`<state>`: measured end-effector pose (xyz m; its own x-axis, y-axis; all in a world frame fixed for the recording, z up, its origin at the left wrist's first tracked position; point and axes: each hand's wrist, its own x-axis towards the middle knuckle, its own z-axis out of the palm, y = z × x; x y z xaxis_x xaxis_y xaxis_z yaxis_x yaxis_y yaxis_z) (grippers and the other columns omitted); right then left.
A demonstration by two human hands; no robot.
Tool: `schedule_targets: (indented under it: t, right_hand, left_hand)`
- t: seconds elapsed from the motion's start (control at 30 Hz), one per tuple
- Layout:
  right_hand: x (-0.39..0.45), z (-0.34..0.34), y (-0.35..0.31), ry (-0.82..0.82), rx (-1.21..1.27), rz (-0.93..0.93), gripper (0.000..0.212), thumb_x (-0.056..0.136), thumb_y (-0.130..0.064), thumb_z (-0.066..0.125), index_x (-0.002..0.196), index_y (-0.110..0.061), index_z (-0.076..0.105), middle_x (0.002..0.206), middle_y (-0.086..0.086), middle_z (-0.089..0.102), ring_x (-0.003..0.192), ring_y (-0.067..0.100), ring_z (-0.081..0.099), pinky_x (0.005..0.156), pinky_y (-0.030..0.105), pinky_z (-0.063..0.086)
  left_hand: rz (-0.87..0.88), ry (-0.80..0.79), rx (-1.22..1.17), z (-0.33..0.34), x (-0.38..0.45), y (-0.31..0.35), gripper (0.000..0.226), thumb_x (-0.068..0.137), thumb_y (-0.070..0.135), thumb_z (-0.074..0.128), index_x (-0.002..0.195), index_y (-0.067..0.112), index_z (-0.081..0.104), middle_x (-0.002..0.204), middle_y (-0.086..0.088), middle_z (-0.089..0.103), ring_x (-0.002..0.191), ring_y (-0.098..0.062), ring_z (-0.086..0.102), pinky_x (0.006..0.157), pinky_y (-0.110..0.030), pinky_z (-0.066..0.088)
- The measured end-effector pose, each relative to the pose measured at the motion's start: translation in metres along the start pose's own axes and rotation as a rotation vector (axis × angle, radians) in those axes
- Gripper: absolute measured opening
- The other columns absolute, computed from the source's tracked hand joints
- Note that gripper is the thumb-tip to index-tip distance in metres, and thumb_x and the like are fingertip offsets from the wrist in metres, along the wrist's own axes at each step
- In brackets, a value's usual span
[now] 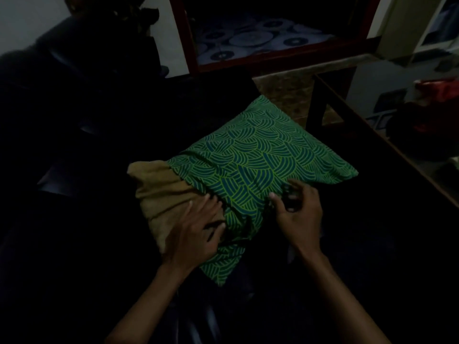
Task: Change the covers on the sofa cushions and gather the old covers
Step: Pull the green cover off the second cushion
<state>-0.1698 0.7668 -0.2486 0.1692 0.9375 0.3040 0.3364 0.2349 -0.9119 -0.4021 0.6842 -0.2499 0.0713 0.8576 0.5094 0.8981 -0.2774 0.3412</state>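
Left hand (196,232) is laid with fingers spread and nearly straight on the tan cushion (159,194), at the edge where the green patterned cover (250,165) ends; its thumb side seems tucked toward the cover's opening, though whether cloth is pinched there cannot be told in the dim light. Right hand (295,209) is curled above the near part of the cover, its fingers bent round something small and dark that cannot be made out; whether cover fabric is also gripped is unclear.

From the head view, the cushion is seen lying on a dark sofa seat (87,244), directly ahead of both hands. Its long axis runs from the bare tan end at the near left to the covered corner at the far right. About a third of the cushion is left exposed, on the left hand's side. The opening of the cover is thus faced toward the left hand, which is the nearer one to the bare end. The next pull is judged to run along that axis, between the two hands.

A wooden table edge (372,135) is seen to the right.
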Motion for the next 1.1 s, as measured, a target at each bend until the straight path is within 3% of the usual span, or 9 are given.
schedule_targets:
  t: [0.1,0.23,0.3,0.57,0.67,0.77,0.9,1.03,1.1]
  right_hand:
    - [0.006,0.009,0.000,-0.087,-0.141,-0.072,0.041,0.080,-0.032,0.086,0.119,-0.025,0.073,0.113,-0.003,0.053,0.093,0.009,0.059,0.084,0.018,0.048]
    - [0.019,0.018,-0.003,-0.040,-0.209,-0.141,0.012,0.081,-0.018,0.084,0.092,-0.018,0.080,0.088,0.002,0.067,0.075,0.016,0.063,0.068,0.032,0.051]
    - [0.027,0.013,-0.002,-0.047,-0.272,-0.146,0.011,0.081,-0.010,0.078,0.086,-0.019,0.079,0.086,0.002,0.069,0.075,0.022,0.066,0.066,0.033,0.050]
    - [0.083,-0.010,0.007,0.137,-0.297,0.175,0.007,0.087,-0.025,0.074,0.091,-0.022,0.079,0.099,0.001,0.074,0.095,0.024,0.069,0.076,0.026,0.043]
    - [0.083,-0.003,0.013,0.148,-0.227,0.109,0.011,0.084,-0.018,0.071,0.093,-0.019,0.078,0.097,0.006,0.072,0.094,0.023,0.068,0.076,0.021,0.041]
    - [0.070,0.001,0.011,0.114,-0.144,-0.136,0.023,0.083,-0.017,0.070,0.106,-0.017,0.075,0.103,0.009,0.065,0.097,0.015,0.060,0.087,0.018,0.042]
    - [0.051,0.024,-0.001,-0.035,-0.230,-0.315,0.039,0.084,-0.043,0.078,0.118,-0.026,0.072,0.110,0.001,0.060,0.106,0.018,0.055,0.094,0.033,0.042]
    - [0.045,0.038,0.004,-0.001,-0.355,-0.346,0.012,0.083,-0.036,0.081,0.094,-0.031,0.079,0.102,-0.005,0.063,0.101,0.022,0.057,0.083,0.034,0.033]
    - [0.051,0.035,0.007,0.020,-0.429,-0.337,0.008,0.081,-0.028,0.079,0.088,-0.029,0.077,0.100,-0.006,0.065,0.100,0.024,0.058,0.081,0.032,0.025]
  left_hand:
    - [-0.070,0.018,0.003,0.012,-0.012,0.004,0.053,0.089,0.026,0.056,0.138,0.007,0.058,0.147,-0.004,0.052,0.143,-0.015,0.041,0.118,-0.043,0.030]
    - [-0.067,0.029,0.022,0.014,-0.008,0.004,0.057,0.079,0.005,0.040,0.130,0.007,0.066,0.139,-0.004,0.059,0.138,-0.011,0.044,0.111,-0.049,0.037]
    - [-0.051,0.042,0.022,0.010,-0.008,0.005,0.060,0.076,0.004,0.038,0.128,0.007,0.067,0.137,-0.005,0.061,0.134,-0.013,0.050,0.109,-0.048,0.039]
    - [0.067,0.079,-0.020,-0.008,-0.018,0.001,0.067,0.068,-0.008,0.039,0.126,0.008,0.067,0.134,-0.002,0.062,0.126,-0.015,0.059,0.105,-0.047,0.046]
    - [0.044,0.031,-0.043,-0.014,-0.013,0.001,0.058,0.075,0.001,0.039,0.122,0.009,0.071,0.131,-0.003,0.066,0.125,-0.016,0.059,0.100,-0.052,0.051]
    - [0.032,0.004,-0.095,-0.024,-0.004,0.008,0.040,0.091,0.023,0.059,0.129,0.012,0.067,0.140,0.000,0.060,0.137,-0.015,0.050,0.112,-0.050,0.041]
    - [-0.008,-0.174,0.079,-0.011,0.025,0.009,0.077,0.090,0.061,0.059,0.152,0.017,0.042,0.162,0.004,0.032,0.152,-0.014,0.021,0.124,-0.046,0.014]
    - [0.046,-0.214,0.182,0.013,0.028,0.003,0.056,0.095,0.027,0.045,0.150,0.012,0.044,0.159,-0.001,0.034,0.151,-0.021,0.023,0.115,-0.061,0.028]
    - [0.056,-0.191,0.136,0.017,0.018,0.006,0.067,0.083,0.010,0.040,0.150,0.010,0.044,0.158,-0.001,0.036,0.151,-0.023,0.025,0.117,-0.062,0.026]
